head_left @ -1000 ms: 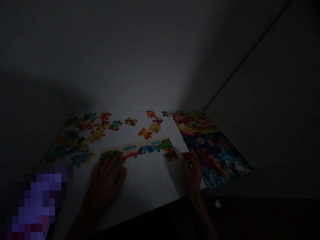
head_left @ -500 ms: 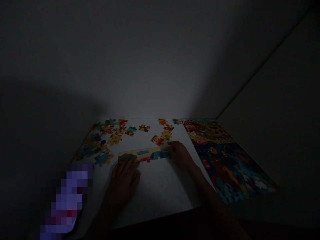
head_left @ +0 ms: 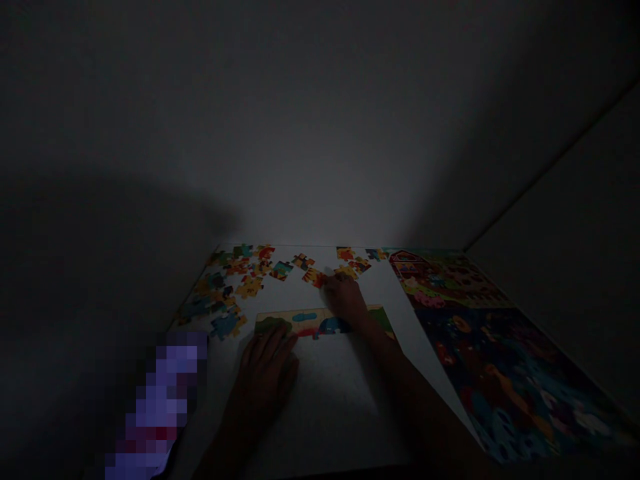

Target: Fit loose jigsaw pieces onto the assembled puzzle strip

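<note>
The scene is very dark. My left hand lies flat on the white table, its fingertips on the left end of a joined strip of puzzle pieces. My right hand reaches over that strip, fingers touching a loose orange-and-red piece beyond it. Whether it grips the piece is too dark to tell.
Several loose puzzle pieces are scattered at the far left and along the back edge. Two finished puzzles lie at the right: a farm picture and a dark blue picture. Walls close the back and right. A blurred purple patch sits lower left.
My right hand has moved from the strip's right end, leftward and away over the strip, to the loose orange piece. My left hand stayed on the strip. The view shifted left.
</note>
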`<state>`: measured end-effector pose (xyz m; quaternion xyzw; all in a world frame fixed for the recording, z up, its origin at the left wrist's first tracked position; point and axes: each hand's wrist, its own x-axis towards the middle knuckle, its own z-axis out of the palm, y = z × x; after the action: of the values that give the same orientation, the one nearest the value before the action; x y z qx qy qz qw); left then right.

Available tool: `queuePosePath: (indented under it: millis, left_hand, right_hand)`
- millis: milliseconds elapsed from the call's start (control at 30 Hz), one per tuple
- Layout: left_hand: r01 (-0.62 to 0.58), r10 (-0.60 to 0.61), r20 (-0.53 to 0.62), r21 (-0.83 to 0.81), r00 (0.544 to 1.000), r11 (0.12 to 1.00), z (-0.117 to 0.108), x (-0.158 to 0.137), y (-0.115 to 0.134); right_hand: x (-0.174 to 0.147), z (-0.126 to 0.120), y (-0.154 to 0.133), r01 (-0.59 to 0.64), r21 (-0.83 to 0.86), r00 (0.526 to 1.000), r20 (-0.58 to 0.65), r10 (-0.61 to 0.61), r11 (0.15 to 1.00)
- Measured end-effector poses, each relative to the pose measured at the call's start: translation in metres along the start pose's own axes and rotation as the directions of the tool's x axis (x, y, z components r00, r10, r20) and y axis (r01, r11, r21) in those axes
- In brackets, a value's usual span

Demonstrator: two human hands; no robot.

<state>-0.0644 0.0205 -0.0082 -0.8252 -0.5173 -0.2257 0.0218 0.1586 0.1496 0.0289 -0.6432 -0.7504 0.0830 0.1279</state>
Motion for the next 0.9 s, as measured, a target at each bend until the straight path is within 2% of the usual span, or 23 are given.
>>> queuePosePath:
  millis: [233, 400, 567, 700, 900]
  left_hand:
    - [-0.017, 0.015, 0.045, 0.04, 0.999, 0.999, 0.002, 0.001, 0.0]
    - [-0.042, 0.038, 0.068, 0.052, 0.997, 0.998, 0.006, 0.004, -0.001]
    - [-0.051, 0.046, 0.066, 0.081, 0.997, 0.995, 0.009, 0.007, 0.0]
    - [-0.067, 0.064, 0.046, 0.069, 0.997, 0.995, 0.006, 0.004, 0.001]
    - [-0.078, 0.078, 0.067, -0.003, 0.995, 0.997, 0.0, 0.003, 0.0]
  right_hand:
    - [-0.008, -0.019, 0.027, 0.008, 0.197, 1.0, -0.026, -0.003, 0.98]
    - [-0.016, -0.024, 0.041, -0.046, 0.173, 0.998, -0.026, 0.052, 0.984]
    - [-0.007, -0.009, 0.016, -0.041, 0.106, 0.999, -0.027, 0.045, 0.993]
    - [0.003, 0.004, -0.008, -0.094, 0.047, 0.993, -0.066, 0.097, 0.995]
    - [0.009, 0.012, -0.013, -0.135, 0.021, 0.982, -0.134, 0.136, 0.991]
